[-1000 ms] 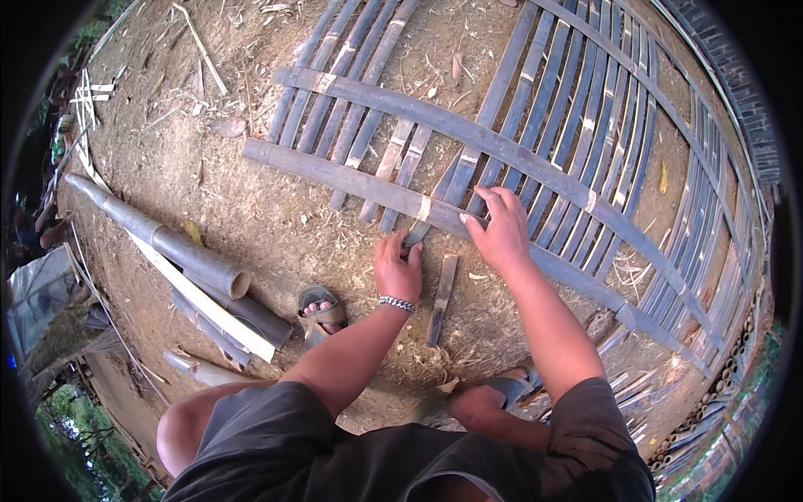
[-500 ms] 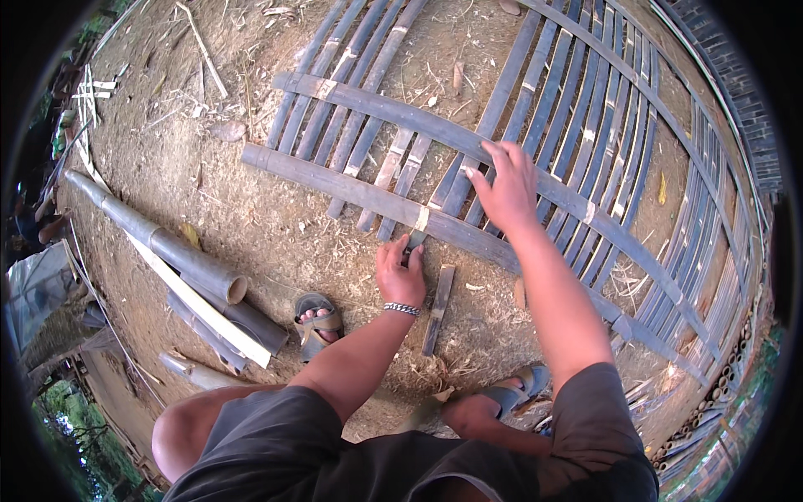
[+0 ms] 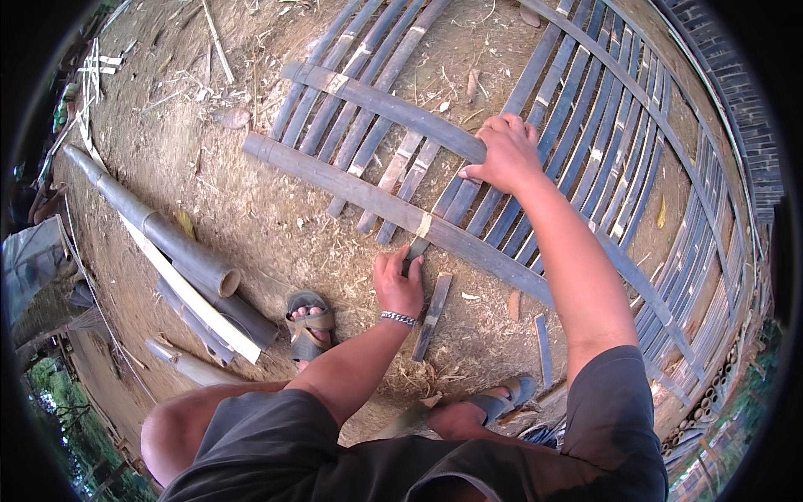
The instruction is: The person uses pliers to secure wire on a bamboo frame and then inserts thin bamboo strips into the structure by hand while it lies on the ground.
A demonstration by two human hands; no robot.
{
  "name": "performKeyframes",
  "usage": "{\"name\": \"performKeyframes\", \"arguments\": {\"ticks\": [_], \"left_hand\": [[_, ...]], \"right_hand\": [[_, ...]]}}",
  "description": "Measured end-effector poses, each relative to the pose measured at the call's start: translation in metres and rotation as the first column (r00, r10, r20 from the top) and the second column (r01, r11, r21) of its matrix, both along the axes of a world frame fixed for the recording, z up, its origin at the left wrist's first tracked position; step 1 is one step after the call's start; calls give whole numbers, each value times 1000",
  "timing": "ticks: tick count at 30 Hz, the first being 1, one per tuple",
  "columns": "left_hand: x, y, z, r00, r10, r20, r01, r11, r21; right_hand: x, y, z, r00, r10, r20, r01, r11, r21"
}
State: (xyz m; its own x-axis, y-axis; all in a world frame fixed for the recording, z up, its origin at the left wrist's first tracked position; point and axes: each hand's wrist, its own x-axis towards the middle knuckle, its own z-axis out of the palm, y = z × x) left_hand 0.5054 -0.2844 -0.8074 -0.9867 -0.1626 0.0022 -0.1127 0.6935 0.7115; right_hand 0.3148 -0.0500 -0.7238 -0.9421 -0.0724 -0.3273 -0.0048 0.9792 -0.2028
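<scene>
A lattice of dark bamboo slats (image 3: 583, 134) lies on the dirt, crossed by long flat bamboo strips. Below its lower cross strip (image 3: 351, 187), my left hand (image 3: 399, 283) pinches the near end of a bamboo slat (image 3: 417, 248) that runs under that strip. My right hand (image 3: 507, 156) is closed over the upper cross strip (image 3: 393, 107) and the slats by it, its thumb near the slats; the palm hides the exact grip. A short loose bamboo piece (image 3: 432, 317) lies beside my left hand.
Bamboo poles (image 3: 159, 224) and a pale split length (image 3: 191, 291) lie on the left. Another short strip (image 3: 544, 351) lies near my right foot. My sandalled feet (image 3: 310, 322) stand close to the lattice. Shavings litter the ground, and more slats (image 3: 694, 243) lie at right.
My right hand has moved slightly up and its spread fingers have curled over the upper cross strip. My left hand keeps its pinch on the slat end. The view has shifted a little.
</scene>
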Motion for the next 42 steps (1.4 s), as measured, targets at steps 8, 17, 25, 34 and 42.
{"name": "performKeyframes", "arguments": {"ticks": [8, 17, 25, 34, 42], "left_hand": [[-5, 10, -4, 998, -5, -69, -1, 996, -88], [-3, 4, -12, 999, 29, -41, -26, 998, 60], [-2, 1, -10, 999, 25, 43, -27, 997, 65], [-6, 1, 2, 998, 8, 60, -9, 1000, 16], [-3, 0, -6, 1000, 8, 4, -8, 1000, 4]], "right_hand": [[-5, 1, -13, 999, -22, -29, 20, 997, -72], [4, 5, -26, 996, -51, -72, 37, 982, -184], [6, 11, -32, 990, -77, -119, 43, 964, -264], [7, 11, -34, 987, -87, -137, 46, 960, -278], [9, 7, -31, 988, -101, -117, 66, 961, -267]]}}
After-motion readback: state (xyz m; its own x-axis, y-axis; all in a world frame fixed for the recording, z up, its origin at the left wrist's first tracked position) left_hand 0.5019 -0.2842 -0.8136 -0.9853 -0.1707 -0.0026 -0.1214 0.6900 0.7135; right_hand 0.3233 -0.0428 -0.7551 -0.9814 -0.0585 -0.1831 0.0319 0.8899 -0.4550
